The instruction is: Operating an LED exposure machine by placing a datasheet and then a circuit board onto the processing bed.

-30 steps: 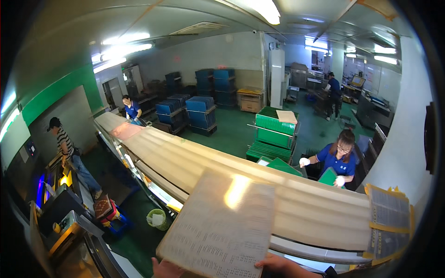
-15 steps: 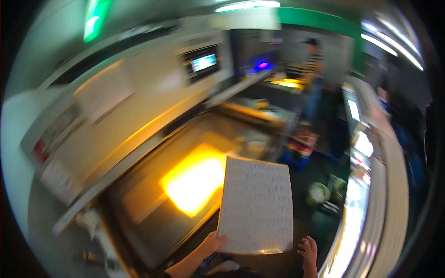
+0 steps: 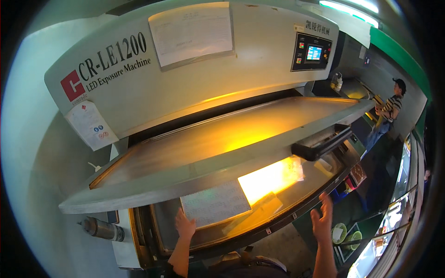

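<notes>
A pale sheet or panel covered in rows of fine print (image 3: 215,203) lies on the glass bed (image 3: 296,187) of a large machine, beside a bright yellow-lit rectangle (image 3: 271,181). At its left edge is my left hand (image 3: 185,225), fingers stretched out and touching or very near the sheet; the exact contact is unclear. My right hand (image 3: 322,217) is raised in front of the bed's right part, fingers apart and holding nothing. Above the bed, a framed lid (image 3: 185,180) stands tilted up, with a black handle (image 3: 322,143) above my right hand.
The machine's grey hood (image 3: 259,55) carries a control screen (image 3: 314,53) and taped papers (image 3: 190,34). A bottle (image 3: 104,229) lies at the left. Green rolls (image 3: 339,233) are on the lower right. Another person (image 3: 391,109) stands at the far right.
The view has turned left toward the machine. The printed sheet, held up in my left hand before, now lies on the glass bed. My right hand has risen toward the lid handle.
</notes>
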